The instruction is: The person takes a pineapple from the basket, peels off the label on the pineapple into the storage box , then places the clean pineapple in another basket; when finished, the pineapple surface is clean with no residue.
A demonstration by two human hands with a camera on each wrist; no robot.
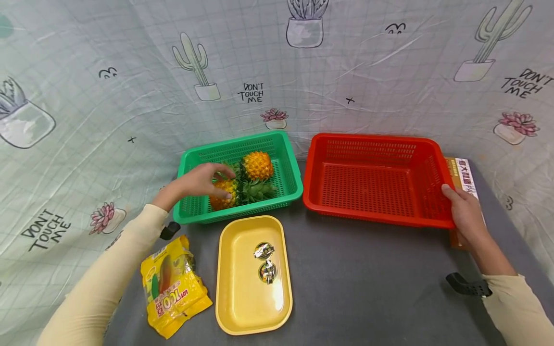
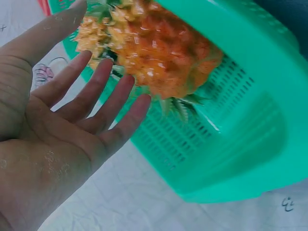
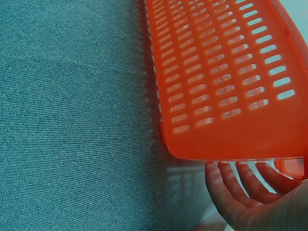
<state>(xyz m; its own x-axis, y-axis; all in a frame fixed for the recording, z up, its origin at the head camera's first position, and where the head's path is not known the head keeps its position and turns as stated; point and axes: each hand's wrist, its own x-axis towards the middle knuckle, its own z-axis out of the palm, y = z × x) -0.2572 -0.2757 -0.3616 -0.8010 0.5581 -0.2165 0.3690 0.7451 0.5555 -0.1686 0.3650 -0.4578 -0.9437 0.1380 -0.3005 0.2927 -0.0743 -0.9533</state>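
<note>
My left hand (image 1: 205,181) reaches into the green basket (image 1: 295,192), its thumb and fingers spread over the nearer pineapple (image 1: 226,193). In the left wrist view those fingers (image 2: 118,98) are extended beside the orange pineapple (image 2: 163,53), not curled round it. A second pineapple (image 1: 258,166) lies behind, its leafy crown (image 1: 257,191) toward the front. At the right end of the red basket (image 1: 381,218), my right hand (image 1: 467,214) grips the rim, thumb on top. The right wrist view shows its fingertips (image 3: 240,166) against the outside of the basket's end wall.
A yellow tray (image 1: 242,288) with two round stickers stands in front of the green basket. Left of it lies a yellow snack bag (image 1: 173,288). An orange-and-white printed box (image 1: 465,175) sits right of the red basket, partly hidden. A patterned cloth (image 1: 337,81) hangs behind.
</note>
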